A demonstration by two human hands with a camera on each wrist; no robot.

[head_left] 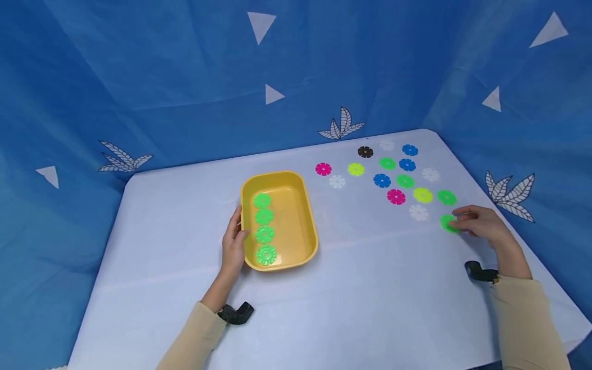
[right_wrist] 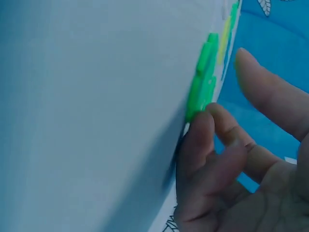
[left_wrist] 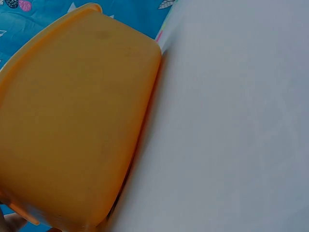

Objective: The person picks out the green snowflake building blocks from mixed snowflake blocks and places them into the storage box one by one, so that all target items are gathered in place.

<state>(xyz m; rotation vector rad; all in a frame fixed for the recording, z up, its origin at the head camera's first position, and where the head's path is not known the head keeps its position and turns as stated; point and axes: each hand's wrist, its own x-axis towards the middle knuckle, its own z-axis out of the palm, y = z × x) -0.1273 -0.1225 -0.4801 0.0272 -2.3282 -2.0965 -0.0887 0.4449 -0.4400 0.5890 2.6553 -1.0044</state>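
My left hand [head_left: 233,249] grips the left wall of a yellow plastic tray [head_left: 311,231], thumb over the rim and fingers outside. Several green interlocking discs [head_left: 264,235] line up along the tray's left side. In the left wrist view the tray's outer side [left_wrist: 77,116] fills much of the picture, a bit of the hand [left_wrist: 12,222] at the lower corner. Far to the right, my right hand [head_left: 481,225] pinches the edge of a green notched disc [head_left: 446,222] at the tabletop. The right wrist view shows curled fingertips [right_wrist: 200,125] at that disc's edge, another finger held away.
Right of the tray, loose discs lie scattered: pink [head_left: 396,197], blue [head_left: 382,181], white [head_left: 418,212], yellow [head_left: 423,195], dark brown [head_left: 365,152] and more green ones [head_left: 446,197]. A blue patterned cloth [head_left: 194,67] hangs around the white table [head_left: 370,308].
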